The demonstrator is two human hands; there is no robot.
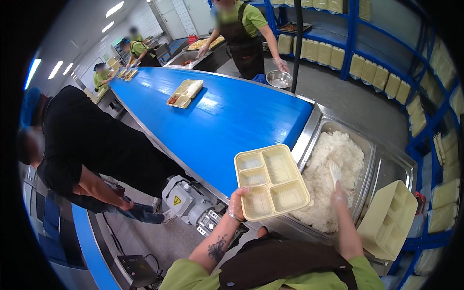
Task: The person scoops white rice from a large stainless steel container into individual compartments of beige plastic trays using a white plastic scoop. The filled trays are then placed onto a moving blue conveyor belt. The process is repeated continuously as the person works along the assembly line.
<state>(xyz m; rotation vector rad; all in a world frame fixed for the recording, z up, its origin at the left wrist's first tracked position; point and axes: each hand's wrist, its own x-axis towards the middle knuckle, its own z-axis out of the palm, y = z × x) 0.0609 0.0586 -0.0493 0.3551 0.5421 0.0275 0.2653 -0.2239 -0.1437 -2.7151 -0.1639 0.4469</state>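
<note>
My left hand [237, 203] grips the lower left edge of a cream plastic meal tray [268, 182] with several compartments, all bare. The tray is held tilted between the blue conveyor belt [212, 130] and a steel pan [369, 164] of cooked rice [333, 150]. Over the rice, my right hand [339, 195] is closed around the handle of a white rice paddle [334, 170]. The paddle's blade rests at the rice surface. A stack of similar cream trays [392, 220] stands tilted to the right of the pan.
Farther up the belt lies a tray [186, 94] with rice and reddish food. Across the belt, a gloved co-worker [244, 36] stands near a steel bowl [279, 79]. A person in black [96, 140] bends at the left, near a grey motor [191, 200]. Blue shelves [350, 36] line the right.
</note>
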